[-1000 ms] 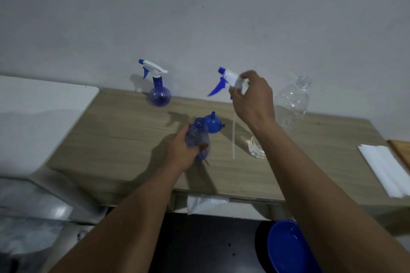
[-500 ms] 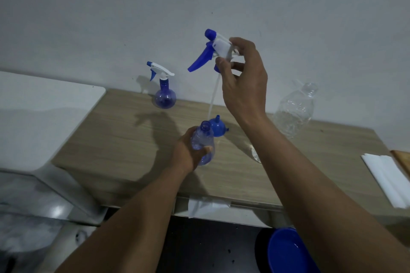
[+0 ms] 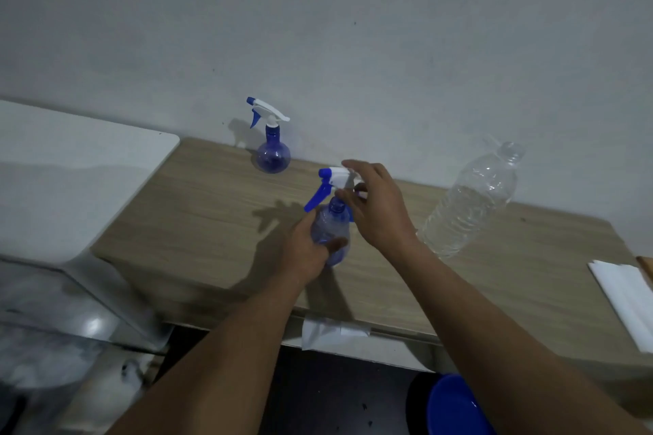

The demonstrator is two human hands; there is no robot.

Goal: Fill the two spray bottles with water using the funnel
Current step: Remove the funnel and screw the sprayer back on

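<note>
My left hand (image 3: 305,249) grips a round blue spray bottle (image 3: 331,228) standing on the wooden table (image 3: 212,222). My right hand (image 3: 378,207) holds its white and blue trigger head (image 3: 330,180) right on top of the bottle's neck. A second blue spray bottle (image 3: 272,152), with its trigger head fitted, stands at the back by the wall. The blue funnel is almost hidden behind my right hand. A clear plastic water bottle (image 3: 471,201) leans to the right of my hands.
A white counter (image 3: 70,169) adjoins the table on the left. Folded white paper (image 3: 625,297) lies at the table's right end. A blue basin (image 3: 456,406) sits on the floor below the table's front edge.
My right hand has brought the trigger head down from high above the table onto the neck of the bottle in my left hand. The left hand has stayed put.
</note>
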